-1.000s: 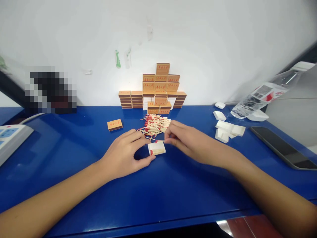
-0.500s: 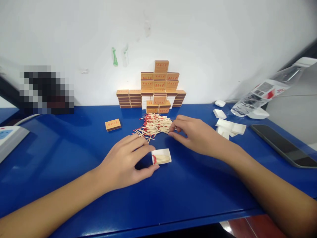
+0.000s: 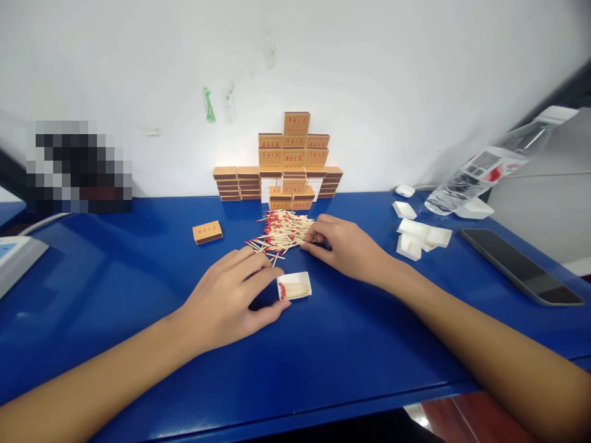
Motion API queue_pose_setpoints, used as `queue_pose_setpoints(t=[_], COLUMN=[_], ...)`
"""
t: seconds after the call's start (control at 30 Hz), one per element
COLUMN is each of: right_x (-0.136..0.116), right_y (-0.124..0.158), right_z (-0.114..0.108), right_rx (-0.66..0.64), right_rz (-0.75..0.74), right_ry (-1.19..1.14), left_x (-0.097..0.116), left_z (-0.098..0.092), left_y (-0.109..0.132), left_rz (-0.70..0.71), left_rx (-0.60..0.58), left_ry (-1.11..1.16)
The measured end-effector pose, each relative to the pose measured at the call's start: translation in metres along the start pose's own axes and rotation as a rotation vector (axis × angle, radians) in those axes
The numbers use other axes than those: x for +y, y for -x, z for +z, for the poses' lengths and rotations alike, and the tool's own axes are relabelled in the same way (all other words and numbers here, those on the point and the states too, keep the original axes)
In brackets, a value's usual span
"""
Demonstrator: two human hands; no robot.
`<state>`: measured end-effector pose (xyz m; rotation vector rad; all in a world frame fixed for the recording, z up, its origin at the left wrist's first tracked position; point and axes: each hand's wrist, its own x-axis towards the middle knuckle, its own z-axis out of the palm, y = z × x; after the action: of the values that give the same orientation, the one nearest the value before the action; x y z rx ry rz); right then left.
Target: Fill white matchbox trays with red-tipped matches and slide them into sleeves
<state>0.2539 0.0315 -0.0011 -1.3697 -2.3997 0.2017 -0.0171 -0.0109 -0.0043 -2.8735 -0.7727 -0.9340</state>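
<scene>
A small white matchbox tray (image 3: 294,285) with red-tipped matches in it lies on the blue table (image 3: 138,289). My left hand (image 3: 231,298) rests beside it, thumb and forefinger curled around the tray's left end and holding it. My right hand (image 3: 344,243) reaches to the right edge of a loose pile of matches (image 3: 281,231), fingertips pinched at the pile; what they hold is too small to make out.
Stacked orange matchboxes (image 3: 286,163) stand against the white wall. A single matchbox (image 3: 207,232) lies to the left. Empty white trays (image 3: 418,237) sit at the right, with a phone (image 3: 521,266), a plastic bottle (image 3: 480,172) and an earbud case (image 3: 405,190).
My right hand left the tray, where it held a match one second ago, and went back to the match pile. The left hand stayed at the tray.
</scene>
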Motion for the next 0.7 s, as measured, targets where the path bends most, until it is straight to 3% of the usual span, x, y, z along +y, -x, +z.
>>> queue_pose_setpoints(t=[0.4, 0.53, 0.7], right_x=[0.013, 0.009, -0.021], right_y=[0.004, 0.005, 0.012], right_z=[-0.016, -0.023, -0.026], right_rx=[-0.246, -0.208, -0.182], right_rz=[0.034, 0.019, -0.074], right_ry=[0.149, 0.097, 0.03], left_x=[-0.008, -0.008, -0.008], left_z=[0.004, 0.004, 0.004], left_y=[0.001, 0.001, -0.001], left_rz=[-0.152, -0.178, -0.183], left_rx=[-0.036, -0.05, -0.059], left_ry=[0.06, 0.055, 0.066])
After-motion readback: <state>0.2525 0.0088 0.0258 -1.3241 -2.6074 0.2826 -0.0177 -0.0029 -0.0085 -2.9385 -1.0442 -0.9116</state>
